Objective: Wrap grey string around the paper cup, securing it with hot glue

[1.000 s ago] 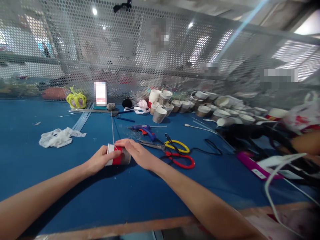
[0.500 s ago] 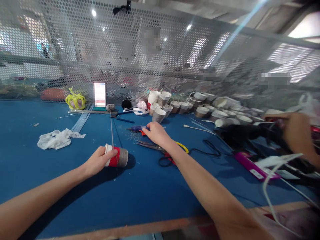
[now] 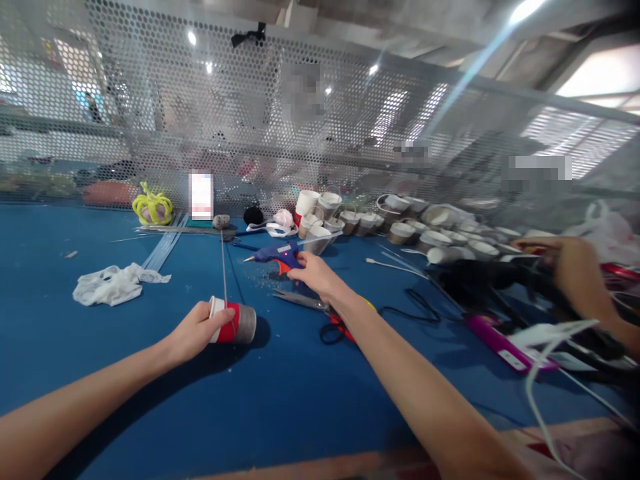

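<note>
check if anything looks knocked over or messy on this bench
The cup in the left hand lies on its side. A white rag sits crumpled to its left. The right hand holds the glue gun above the scissors.

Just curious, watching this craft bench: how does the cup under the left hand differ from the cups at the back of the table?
The held cup lies on its side, alone, pinned by the left hand; the back cups crowd together, several standing upright, untouched. The held cup shows red above a grey wrap, with cord running from it. Both look like paper cups, some similarly wrapped.
</note>
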Demonstrator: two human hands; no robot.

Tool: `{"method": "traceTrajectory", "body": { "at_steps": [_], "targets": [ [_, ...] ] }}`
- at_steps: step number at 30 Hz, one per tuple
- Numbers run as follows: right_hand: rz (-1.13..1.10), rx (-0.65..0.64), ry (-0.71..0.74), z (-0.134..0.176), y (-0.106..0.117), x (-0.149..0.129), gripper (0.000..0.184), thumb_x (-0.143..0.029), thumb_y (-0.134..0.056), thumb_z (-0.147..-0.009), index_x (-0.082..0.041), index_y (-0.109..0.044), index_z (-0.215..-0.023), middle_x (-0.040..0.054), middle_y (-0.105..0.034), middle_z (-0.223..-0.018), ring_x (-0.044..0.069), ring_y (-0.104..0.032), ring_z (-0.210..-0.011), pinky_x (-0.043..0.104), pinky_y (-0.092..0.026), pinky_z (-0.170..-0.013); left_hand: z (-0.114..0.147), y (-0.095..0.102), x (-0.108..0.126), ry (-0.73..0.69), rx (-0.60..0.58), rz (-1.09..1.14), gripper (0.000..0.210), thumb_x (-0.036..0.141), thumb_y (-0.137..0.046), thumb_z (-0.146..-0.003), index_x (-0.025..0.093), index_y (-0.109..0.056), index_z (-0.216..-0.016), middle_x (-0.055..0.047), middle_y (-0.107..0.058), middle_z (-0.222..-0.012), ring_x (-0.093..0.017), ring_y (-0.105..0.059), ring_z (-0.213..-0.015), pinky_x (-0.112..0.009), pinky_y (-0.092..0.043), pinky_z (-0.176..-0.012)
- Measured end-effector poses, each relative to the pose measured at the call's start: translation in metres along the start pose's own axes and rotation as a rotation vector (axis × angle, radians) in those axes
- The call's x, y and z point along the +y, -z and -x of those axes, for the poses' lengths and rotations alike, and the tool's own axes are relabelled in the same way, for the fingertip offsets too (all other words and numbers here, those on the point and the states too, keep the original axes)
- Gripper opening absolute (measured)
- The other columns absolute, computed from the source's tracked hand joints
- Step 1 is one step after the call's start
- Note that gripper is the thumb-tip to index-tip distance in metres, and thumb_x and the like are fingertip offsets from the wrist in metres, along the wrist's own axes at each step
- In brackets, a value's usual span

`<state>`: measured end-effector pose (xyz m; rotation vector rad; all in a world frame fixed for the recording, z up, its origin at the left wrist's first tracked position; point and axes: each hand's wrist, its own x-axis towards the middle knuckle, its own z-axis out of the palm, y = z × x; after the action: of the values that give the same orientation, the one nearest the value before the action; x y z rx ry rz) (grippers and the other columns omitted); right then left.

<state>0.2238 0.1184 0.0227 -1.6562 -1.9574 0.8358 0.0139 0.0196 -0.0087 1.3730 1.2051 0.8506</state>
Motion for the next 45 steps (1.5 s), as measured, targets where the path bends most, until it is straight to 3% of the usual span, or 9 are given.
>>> {"method": "traceTrajectory", "body": {
  "at_steps": [5, 10, 15, 21, 31, 45],
  "targets": [
    [-0.244, -0.174, 0.085, 0.037, 0.004, -0.017, 0.020, -0.030, -0.049, -0.073, -0.012, -0.049, -0.080, 0.0032, -0.056, -0.061, 0.009, -0.052, -0.051, 0.022, -0.046, -0.050, 0.000, 0.000, 0.003, -0.003, 0.022, -0.024, 0.034, 0.042, -0.045, -0.067, 0.012, -0.048, -0.052, 0.004, -0.042, -0.044, -0.007, -0.033, -0.042, -0.018, -0.025, -0.040],
    [-0.504, -0.348, 0.146, 0.063, 0.000, -0.022, 0.019, -0.028, -0.052, -0.070, -0.011, -0.053, -0.078, 0.0049, -0.058, -0.066, 0.008, -0.052, -0.050, 0.021, -0.043, -0.046, 0.000, 0.001, 0.003, 0.027, 0.025, -0.015, 0.035, 0.045, -0.045, -0.066, 0.013, -0.048, -0.052, 0.004, -0.043, -0.044, -0.007, -0.033, -0.041, -0.018, -0.024, -0.039],
    [-0.508, -0.410, 0.171, 0.075, -0.010, -0.021, 0.014, -0.025, -0.050, -0.072, -0.011, -0.054, -0.073, -0.0014, -0.054, -0.051, 0.006, -0.046, -0.040, 0.019, -0.039, -0.041, 0.000, 0.004, 0.001, 0.055, 0.020, -0.024, 0.035, 0.045, -0.045, -0.067, 0.012, -0.049, -0.055, 0.004, -0.043, -0.044, -0.007, -0.033, -0.041, -0.018, -0.023, -0.038],
    [-0.398, -0.398, 0.172, 0.080, -0.012, -0.018, 0.022, -0.033, -0.047, -0.073, -0.012, -0.053, -0.069, -0.0039, -0.046, -0.041, 0.006, -0.043, -0.036, 0.017, -0.037, -0.037, -0.001, 0.007, 0.001, 0.065, 0.039, 0.003, 0.030, 0.041, -0.046, -0.066, 0.013, -0.046, -0.054, 0.007, -0.036, -0.042, -0.005, -0.027, -0.039, -0.017, -0.019, -0.037],
    [-0.195, -0.316, 0.188, 0.091, -0.009, -0.025, 0.027, -0.038, -0.045, -0.073, -0.013, -0.052, -0.065, -0.0026, -0.046, -0.041, 0.007, -0.044, -0.036, 0.018, -0.039, -0.036, 0.002, 0.005, 0.012, 0.113, 0.060, 0.048, 0.032, 0.041, -0.045, -0.066, 0.012, -0.049, -0.053, 0.006, -0.041, -0.042, -0.007, -0.032, -0.040, -0.017, -0.021, -0.038],
    [0.061, -0.201, 0.250, 0.100, -0.006, -0.031, 0.030, -0.036, -0.041, -0.075, -0.017, -0.047, -0.052, -0.0035, -0.046, -0.041, 0.008, -0.044, -0.039, 0.020, -0.036, -0.043, 0.002, 0.007, 0.007, 0.125, 0.098, 0.068, 0.032, 0.040, -0.044, -0.067, 0.013, -0.053, -0.053, 0.006, -0.045, -0.041, -0.008, -0.035, -0.040, -0.018, -0.025, -0.040]
  ]
}}
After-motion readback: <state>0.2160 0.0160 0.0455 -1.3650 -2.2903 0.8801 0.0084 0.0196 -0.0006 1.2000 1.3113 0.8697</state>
